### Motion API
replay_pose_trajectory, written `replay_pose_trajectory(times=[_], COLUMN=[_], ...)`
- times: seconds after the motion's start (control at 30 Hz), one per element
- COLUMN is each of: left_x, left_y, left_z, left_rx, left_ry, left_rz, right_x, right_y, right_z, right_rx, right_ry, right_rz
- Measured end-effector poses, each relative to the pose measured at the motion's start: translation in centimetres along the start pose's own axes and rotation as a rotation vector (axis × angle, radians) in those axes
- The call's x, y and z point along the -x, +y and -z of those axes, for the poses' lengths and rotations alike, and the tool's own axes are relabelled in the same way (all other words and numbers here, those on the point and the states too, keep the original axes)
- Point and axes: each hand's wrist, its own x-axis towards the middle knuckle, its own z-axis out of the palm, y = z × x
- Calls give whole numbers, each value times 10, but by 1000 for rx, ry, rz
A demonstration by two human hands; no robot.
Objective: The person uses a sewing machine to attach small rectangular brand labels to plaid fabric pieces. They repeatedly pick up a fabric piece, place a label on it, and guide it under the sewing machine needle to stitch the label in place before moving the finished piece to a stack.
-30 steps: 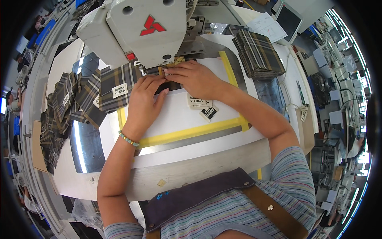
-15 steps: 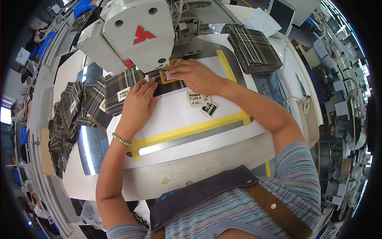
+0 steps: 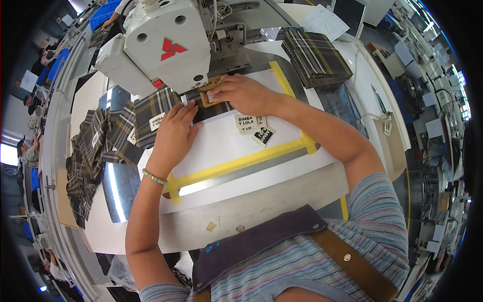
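A dark plaid fabric piece (image 3: 193,111) lies under the front of the white sewing machine head (image 3: 166,48). My left hand (image 3: 175,132) rests on it, fingers laid out flat, a beaded bracelet at the wrist. Against the cloth sits a small orange-yellow frame (image 3: 206,102), just below the machine head. My right hand (image 3: 244,94) is there with fingers bent and drawn together, its fingertips on a small white label (image 3: 210,95) inside the frame. The fingers partly hide that label. Several loose woven labels (image 3: 246,122), white ones and a black one, lie on the white board below my right hand.
Yellow tape (image 3: 241,162) edges the white board. Plaid pieces with labels (image 3: 95,136) trail in a heap at the left. A neat stack of plaid pieces (image 3: 317,58) stands back right, with tweezers (image 3: 378,98) beyond it. A co-worker's hand (image 3: 108,23) shows at upper left.
The view has shifted slightly, so the machine and the stack appear a little further left and up. Both hands keep their places on the cloth and at the frame.
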Motion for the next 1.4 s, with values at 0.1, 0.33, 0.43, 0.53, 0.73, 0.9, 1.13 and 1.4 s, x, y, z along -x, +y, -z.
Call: replay_pose_trajectory(times=[0.1, 0.33, 0.43, 0.53, 0.73, 0.9, 1.13, 1.4], left_x=[-1, -2, -3, -4, 4, 25, 8, -11], left_y=[1, -3, -10, -16, -23, -33, -20, -8], left_z=[1, 0, -3, -6, 1, 19, 15, 1], left_rx=[-7, -28, -31, -28, -30, -7, 105, 63], left_ry=[-10, -23, -21, -13, -2, 59, 20, 1], left_rz=[13, -1, 3, 12, 17, 34, -92, -170], right_x=[1, -3, -7, -12, -6, 22, 35, 36], right_y=[2, 3, 6, 9, 16, 27, 46, 50], right_z=[-1, 2, 0, 3, 15, 49, 40, 46], right_rx=[-28, -19, -23, -29, -94, -30, 46, 86], right_ry=[20, -26, -2, 10, 17, 210, 213, 175], right_rz=[32, -8, -9, 0, -93, -220, -184, -178])
